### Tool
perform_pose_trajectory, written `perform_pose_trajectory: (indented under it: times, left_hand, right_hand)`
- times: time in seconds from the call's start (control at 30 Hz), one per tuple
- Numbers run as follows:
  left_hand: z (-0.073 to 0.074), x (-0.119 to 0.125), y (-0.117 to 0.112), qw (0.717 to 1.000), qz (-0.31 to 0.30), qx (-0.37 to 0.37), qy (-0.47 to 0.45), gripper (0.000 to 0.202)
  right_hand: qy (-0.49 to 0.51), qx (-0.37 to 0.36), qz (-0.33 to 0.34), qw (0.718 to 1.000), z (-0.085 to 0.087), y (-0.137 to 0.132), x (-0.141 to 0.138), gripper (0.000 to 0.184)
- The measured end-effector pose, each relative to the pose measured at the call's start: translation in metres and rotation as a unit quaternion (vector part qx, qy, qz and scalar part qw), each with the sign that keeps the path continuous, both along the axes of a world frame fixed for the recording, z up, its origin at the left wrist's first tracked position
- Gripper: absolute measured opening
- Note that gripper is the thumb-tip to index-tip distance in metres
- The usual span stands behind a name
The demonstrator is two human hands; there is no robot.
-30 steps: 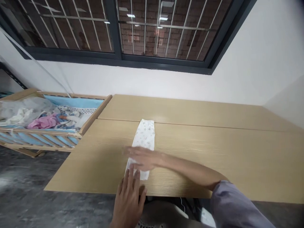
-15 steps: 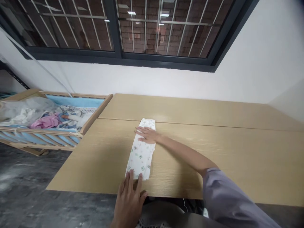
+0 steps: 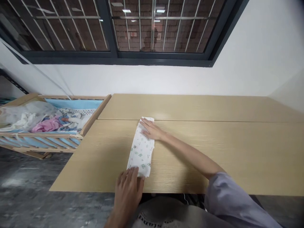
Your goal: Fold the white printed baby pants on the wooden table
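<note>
A white cloth (image 3: 140,153) with small green and dark prints lies folded into a long narrow strip on the wooden table. My right hand (image 3: 152,129) rests flat across its far part, fingers stretched toward the upper left. At the near end, my left hand (image 3: 129,188) touches the cloth's lower left corner with its fingertips. The left fingers lie side by side with the thumb apart, and nothing shows in the grip.
The light wooden table (image 3: 213,152) has a seam running across it. On the left stands a wooden crib (image 3: 95,115) with blue lining, holding a pink cloth (image 3: 47,124) and a clear plastic bag (image 3: 30,110). A barred window (image 3: 156,55) is set in the wall behind.
My right hand has slid slightly up the cloth toward its far end. The left fingers have drawn closer together at the near edge. The camera view has tilted slightly.
</note>
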State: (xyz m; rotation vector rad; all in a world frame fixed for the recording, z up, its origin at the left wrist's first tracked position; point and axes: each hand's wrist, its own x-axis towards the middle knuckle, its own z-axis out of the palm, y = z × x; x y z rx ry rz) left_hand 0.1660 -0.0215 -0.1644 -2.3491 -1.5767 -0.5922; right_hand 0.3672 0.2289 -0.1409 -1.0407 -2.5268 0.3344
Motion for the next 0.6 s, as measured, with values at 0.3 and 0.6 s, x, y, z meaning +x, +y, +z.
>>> perform_pose_trajectory:
  times: [0.3, 0.6]
  left_hand:
    - [0.004, -0.038, 0.008, 0.982, -0.167, -0.078, -0.028, 0.028]
    - [0.023, -0.029, -0.027, 0.955, -0.271, -0.099, -0.069, 0.035]
  right_hand:
    - [0.004, -0.045, 0.12, 0.992, -0.002, -0.206, 0.028, 0.049]
    - [0.063, -0.007, 0.031, 0.997, -0.014, -0.264, 0.029, 0.02]
